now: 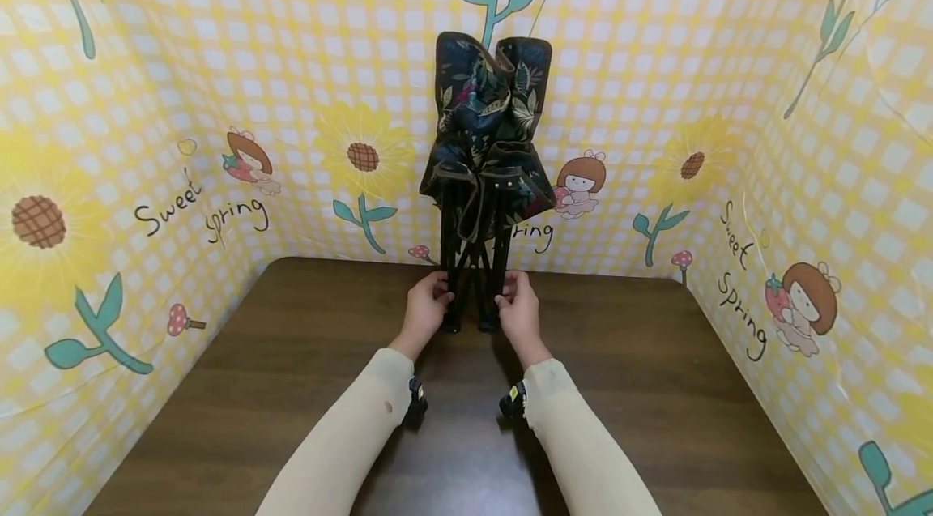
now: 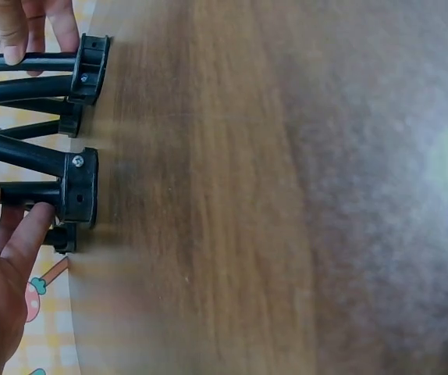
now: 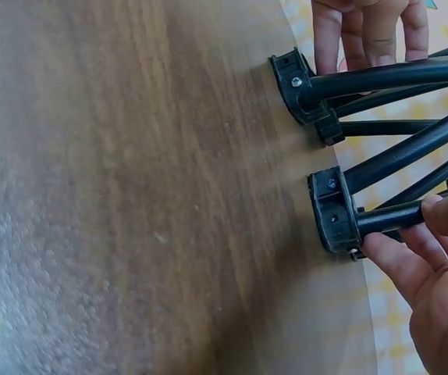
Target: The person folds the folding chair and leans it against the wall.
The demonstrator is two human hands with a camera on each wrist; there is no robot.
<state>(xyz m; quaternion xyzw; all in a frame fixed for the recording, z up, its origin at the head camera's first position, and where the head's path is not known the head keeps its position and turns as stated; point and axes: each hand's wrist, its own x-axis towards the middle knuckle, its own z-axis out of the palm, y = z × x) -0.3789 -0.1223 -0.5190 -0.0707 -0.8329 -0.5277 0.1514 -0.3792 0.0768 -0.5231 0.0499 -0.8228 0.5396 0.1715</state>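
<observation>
A folded camping chair (image 1: 492,107) with dark leaf-patterned fabric stands upright at the back of the wooden table (image 1: 291,386), its black tube legs crossing below the seat. My left hand (image 1: 425,309) pinches the front left leg between thumb and fingers, low down. On the other side, my right hand (image 1: 521,312) grips the front right leg at about the same height. Seen from the left wrist, a black plastic foot (image 2: 80,187) lies just past the left fingertips. A matching foot (image 3: 333,211) sits beside the right fingertips in the right wrist view.
Yellow checked cloth (image 1: 306,38) with flower and girl prints walls in the table's back and both sides. The chair's top stands close to the back cloth. A small black wrist camera (image 1: 415,402) sits at the left cuff, another camera (image 1: 513,402) at the right.
</observation>
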